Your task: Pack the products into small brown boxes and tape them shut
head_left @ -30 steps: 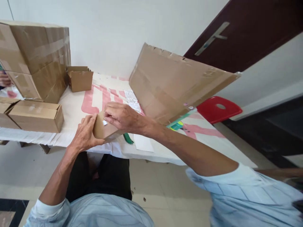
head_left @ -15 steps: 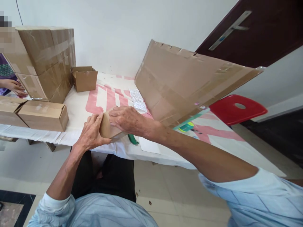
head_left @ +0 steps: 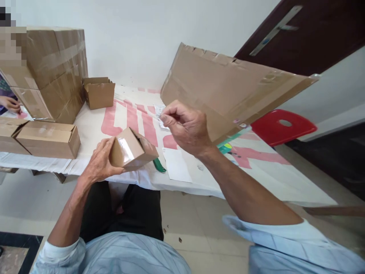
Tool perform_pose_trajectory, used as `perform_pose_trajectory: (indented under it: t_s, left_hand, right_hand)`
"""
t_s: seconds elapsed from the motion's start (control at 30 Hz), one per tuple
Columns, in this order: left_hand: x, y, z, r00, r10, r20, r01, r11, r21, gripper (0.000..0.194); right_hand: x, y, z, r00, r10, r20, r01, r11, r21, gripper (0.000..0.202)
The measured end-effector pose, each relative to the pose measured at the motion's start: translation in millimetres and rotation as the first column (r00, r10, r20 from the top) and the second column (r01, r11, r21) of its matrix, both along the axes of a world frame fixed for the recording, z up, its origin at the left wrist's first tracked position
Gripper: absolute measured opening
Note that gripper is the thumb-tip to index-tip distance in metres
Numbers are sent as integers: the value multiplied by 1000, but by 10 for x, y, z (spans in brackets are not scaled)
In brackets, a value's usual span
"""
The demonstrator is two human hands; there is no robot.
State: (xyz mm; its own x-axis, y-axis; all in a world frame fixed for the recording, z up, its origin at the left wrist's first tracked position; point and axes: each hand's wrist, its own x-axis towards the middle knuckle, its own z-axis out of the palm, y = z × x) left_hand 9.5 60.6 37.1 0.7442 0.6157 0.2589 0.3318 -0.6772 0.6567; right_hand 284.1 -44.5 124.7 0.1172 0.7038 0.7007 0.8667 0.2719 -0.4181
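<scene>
At the left edge of the frame, another person's hand (head_left: 10,103) shows beside tall taped cartons (head_left: 57,68), with a closed brown box (head_left: 45,142) in front of them and a small open box (head_left: 100,95) to their right, all on the cloth-covered surface (head_left: 91,121). Left of centre, the left hand (head_left: 98,161) is curved round the near end of a little carton (head_left: 134,146), thumb below and fingers above, gripping it tilted at the edge nearest the person. The right hand (head_left: 189,127) has just come off that carton, so a glossy patch (head_left: 126,150) on its end is in plain sight and the left hand alone steadies it. A green object (head_left: 159,166) and white paper (head_left: 178,165) lie just right of it. The right hand is up and to the carton's right, apart from it, thumb and fingertips pinched together; I can't tell whether they hold anything.
</scene>
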Motion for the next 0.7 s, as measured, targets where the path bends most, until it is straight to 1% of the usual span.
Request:
perform_pose_trajectory:
  t_s: [0.03, 0.07, 0.1, 0.17, 0.23, 0.27, 0.33, 0.37, 0.43, 0.57, 0.7]
  left_hand:
    - [-65, 46, -52, 1000, -1, 19, 1, 1000, -15, 114]
    - [-134, 93, -110, 999, 0, 38, 1, 1000, -31, 114]
    - [-204, 140, -169, 999, 2, 54, 0, 999, -50, 115]
    - [-334, 219, -280, 998, 17, 62, -11, 995, -103, 115]
    - [-436, 271, -366, 997, 49, 57, -39, 985, -169, 118]
    - [-473, 287, -398, 996, 68, 57, -56, 979, -198, 119]
    - [-520, 305, -447, 991, 110, 81, -88, 968, -233, 122]
    - [-531, 310, -468, 986, 132, 104, -104, 965, -240, 124]
    - [-536, 318, -511, 970, 178, 165, -135, 961, -241, 127]
    - [-528, 335, -602, 940, 215, 264, -147, 956, -255, 128]
    - [-536, 379, -711, 917, 231, 325, -139, 950, -280, 115]
  right_hand:
    - [147, -47, -122, 998, -64, -16, 64, 998, 7, 22]
    - [303, -97, -286, 992, -124, -25, 124, 992, 2, 23]
    - [460, -151, -483, 984, -176, -27, 176, 984, -18, 23]
    - [754, -270, -930, 963, -269, 0, 267, 958, -101, 24]
    - [986, -387, -1363, 939, -338, 53, 342, 921, -187, 26]
    - [1073, -438, -1550, 927, -363, 93, 375, 902, -215, 26]
    - [1199, -515, -1842, 909, -382, 168, 414, 873, -258, 25]
    - [1244, -537, -1946, 903, -384, 193, 425, 863, -273, 24]
    - [1316, -547, -2091, 896, -387, 217, 437, 851, -291, 23]
    - [1444, -461, -2251, 882, -401, 249, 466, 825, -319, 22]
    - [1547, -323, -2388, 866, -412, 282, 493, 793, -358, 24]
